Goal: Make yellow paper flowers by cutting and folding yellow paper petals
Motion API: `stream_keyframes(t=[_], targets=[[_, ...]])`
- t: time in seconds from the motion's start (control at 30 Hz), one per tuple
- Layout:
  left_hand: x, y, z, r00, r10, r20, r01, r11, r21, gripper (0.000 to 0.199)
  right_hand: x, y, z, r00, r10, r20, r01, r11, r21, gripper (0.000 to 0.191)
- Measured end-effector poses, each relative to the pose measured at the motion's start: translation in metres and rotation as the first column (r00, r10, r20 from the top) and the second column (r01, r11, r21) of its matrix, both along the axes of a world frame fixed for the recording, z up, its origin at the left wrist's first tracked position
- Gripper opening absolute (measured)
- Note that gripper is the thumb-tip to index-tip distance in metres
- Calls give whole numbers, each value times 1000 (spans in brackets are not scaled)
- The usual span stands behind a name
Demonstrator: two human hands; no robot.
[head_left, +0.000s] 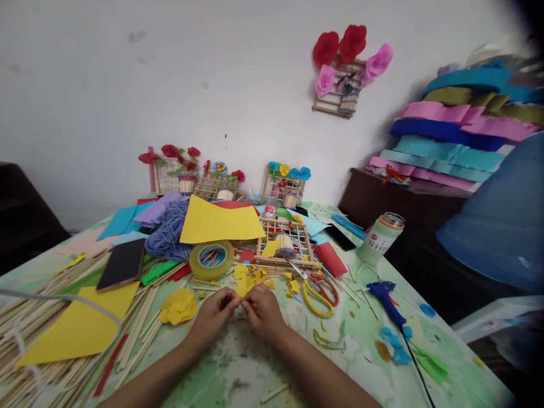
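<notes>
My left hand [216,315] and my right hand [262,310] meet near the middle of the table, fingers pinched together. Between the fingertips shows a small piece of yellow paper [243,287], held by both hands and partly hidden by them. Yellow scraps [255,276] lie just beyond. A yellow paper flower [178,306] rests left of my left hand. To the right of my right hand lie scissors [319,294] with red and yellow handles. Behind the hands are a roll of tape [211,260] and a stick lattice [289,243] with a small stick basket.
Bundled sticks [51,340], yellow sheets [221,221], a dark phone [122,263] and blue yarn [168,224] cover the left and back. A glue gun [387,302] with a cord and a bottle [380,239] stand or lie right. Flower-decorated lattices [285,184] lean against the wall.
</notes>
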State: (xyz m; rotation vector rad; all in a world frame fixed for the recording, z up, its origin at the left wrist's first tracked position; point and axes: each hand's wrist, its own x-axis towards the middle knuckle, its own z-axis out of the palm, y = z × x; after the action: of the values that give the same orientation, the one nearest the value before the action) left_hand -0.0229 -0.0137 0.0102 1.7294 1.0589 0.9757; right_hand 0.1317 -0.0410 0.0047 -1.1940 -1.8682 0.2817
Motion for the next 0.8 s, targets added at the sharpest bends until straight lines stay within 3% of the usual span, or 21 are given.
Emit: stream_keyframes(t=[0.13,0.37,0.63,0.8], targets=[[0,2,1,998,16,56,-13,999,-47,35,-1,-2,2,999,6,39,-6,1000,3,15],[-2,1,-1,998,-32,45,34,998,-48,30,0,-1,0,999,33,-27,-35,997,-68,27],[0,4,-12,950,-54,306,152,940,-306,31,-3,1,-4,978,54,-202,-69,995,-72,33],[0,0,-6,962,-72,264,144,954,-265,30,-1,2,-5,964,32,-265,-69,988,-135,32]])
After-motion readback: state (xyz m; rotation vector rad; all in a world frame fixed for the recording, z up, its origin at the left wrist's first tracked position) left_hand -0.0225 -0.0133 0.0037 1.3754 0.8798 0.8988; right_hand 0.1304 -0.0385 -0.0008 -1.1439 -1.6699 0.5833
